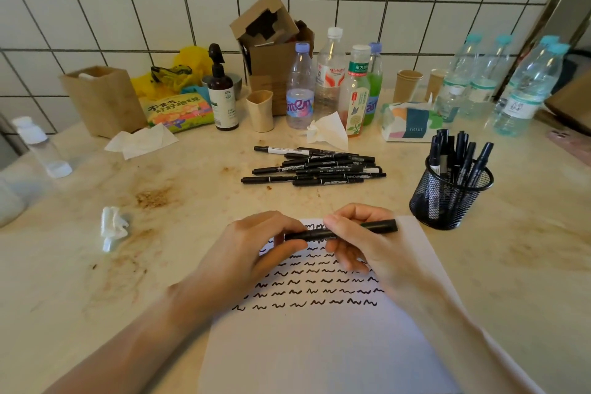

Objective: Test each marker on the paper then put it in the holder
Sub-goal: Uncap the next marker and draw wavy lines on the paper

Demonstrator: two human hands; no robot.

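Marker [340,231]: black, level above the paper [335,345], pinched by left hand [256,249] and right hand [361,246] at either end. Loose markers [315,167] piled behind on the counter [192,201]; mesh holder [449,198] with markers stands right. Bottles [329,80], tissue pack [411,121], crumpled tissue [112,227] around.

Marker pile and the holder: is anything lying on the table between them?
No. In the head view the stretch between the marker pile and the holder is bare tabletop, only stained.
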